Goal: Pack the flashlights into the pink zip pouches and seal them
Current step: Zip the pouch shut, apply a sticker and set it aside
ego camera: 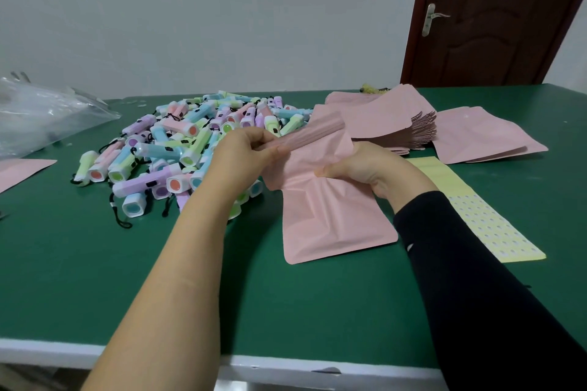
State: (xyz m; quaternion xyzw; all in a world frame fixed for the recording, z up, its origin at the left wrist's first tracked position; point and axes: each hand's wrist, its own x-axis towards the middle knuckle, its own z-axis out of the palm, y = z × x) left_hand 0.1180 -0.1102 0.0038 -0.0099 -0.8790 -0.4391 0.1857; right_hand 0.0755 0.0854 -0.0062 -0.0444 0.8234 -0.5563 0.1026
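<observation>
1 flat pink plastic zip pouch (333,225) lies mid-frame on green table (95,263), mouth end raised. Left hand (244,149) pinches the mouth strip at 11 o'clock, fingers curled. Right hand (365,168) grips the pouch edge at 1 o'clock. Heap of pastel plastic flashlights (178,143) at 10 o'clock.

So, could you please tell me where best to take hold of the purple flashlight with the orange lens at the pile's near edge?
I'd take the purple flashlight by its slim barrel, not the wider square head, coming down from above. It lies flat on top at the near edge of the pile, long sides showing, with neighbours close around.
</observation>
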